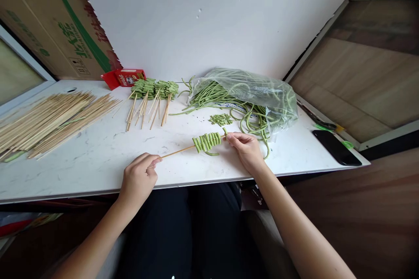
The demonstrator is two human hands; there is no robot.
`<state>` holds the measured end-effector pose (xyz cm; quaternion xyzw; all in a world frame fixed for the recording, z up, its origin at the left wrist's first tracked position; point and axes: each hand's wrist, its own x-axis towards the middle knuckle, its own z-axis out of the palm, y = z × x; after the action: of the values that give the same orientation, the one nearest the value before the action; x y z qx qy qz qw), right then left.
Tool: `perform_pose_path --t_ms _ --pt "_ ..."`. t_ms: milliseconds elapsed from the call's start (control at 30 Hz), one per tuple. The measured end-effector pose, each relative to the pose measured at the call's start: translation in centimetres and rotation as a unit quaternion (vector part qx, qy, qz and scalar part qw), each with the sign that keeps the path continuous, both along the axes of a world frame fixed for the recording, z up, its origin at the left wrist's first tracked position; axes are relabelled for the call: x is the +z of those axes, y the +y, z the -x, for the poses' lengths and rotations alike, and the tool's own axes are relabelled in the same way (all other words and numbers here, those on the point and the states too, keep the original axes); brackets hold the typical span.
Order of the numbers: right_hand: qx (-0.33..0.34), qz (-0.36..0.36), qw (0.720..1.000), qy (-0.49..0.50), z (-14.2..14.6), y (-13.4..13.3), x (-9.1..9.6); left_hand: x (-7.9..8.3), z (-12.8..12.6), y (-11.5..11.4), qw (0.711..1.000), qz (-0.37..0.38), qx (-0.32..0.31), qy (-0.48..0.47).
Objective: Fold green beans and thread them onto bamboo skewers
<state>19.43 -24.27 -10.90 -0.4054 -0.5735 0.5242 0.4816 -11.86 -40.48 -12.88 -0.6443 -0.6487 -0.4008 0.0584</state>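
Note:
My left hand [139, 177] is closed on the bare end of a bamboo skewer [178, 151], which slants up to the right over the table. Cut green bean pieces [207, 141] sit side by side across the skewer's far part. At its tip, my right hand [245, 147] pinches one more green bean piece [225, 131]; whether the tip has gone through it I cannot tell. A loose green bean piece [212, 154] lies on the table just below the row.
Loose skewers [49, 122] cover the left side. Filled bean skewers [155, 89] lie stacked by a red box [126, 78]. A clear plastic bag [281, 96] holds long beans, with bean trimmings [221, 119] in front. A black phone [336, 147] rests near the right edge.

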Motion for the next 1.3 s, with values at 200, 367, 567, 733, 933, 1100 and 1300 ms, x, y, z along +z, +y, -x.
perform_pose_path --t_ms 200,367,567,733,933,1100,1300 --pt "0.006 -0.002 1.000 -0.002 0.0 0.1 -0.1 0.0 0.0 0.1 1.000 0.000 0.001 0.001" --pt "0.024 0.003 1.000 0.003 0.0 0.0 0.0 0.0 0.1 0.1 1.000 -0.002 -0.001 0.000" --pt "0.034 0.077 0.990 0.110 0.9 -0.6 0.7 0.0 0.0 0.1 1.000 -0.005 -0.007 -0.025" --pt "0.036 0.101 0.986 0.127 1.3 -0.7 0.8 -0.1 0.0 0.1 1.000 -0.011 -0.013 -0.020" --pt "0.010 0.070 0.993 0.089 1.8 -1.1 0.5 0.1 0.0 0.0 1.000 -0.014 -0.010 -0.010" --pt "0.027 0.071 0.993 0.085 2.1 -1.3 0.2 0.1 -0.1 0.1 1.000 -0.012 -0.011 -0.018" --pt "0.052 0.046 0.997 0.019 1.0 -0.9 1.3 0.2 -0.1 0.0 1.000 -0.008 0.005 -0.021"
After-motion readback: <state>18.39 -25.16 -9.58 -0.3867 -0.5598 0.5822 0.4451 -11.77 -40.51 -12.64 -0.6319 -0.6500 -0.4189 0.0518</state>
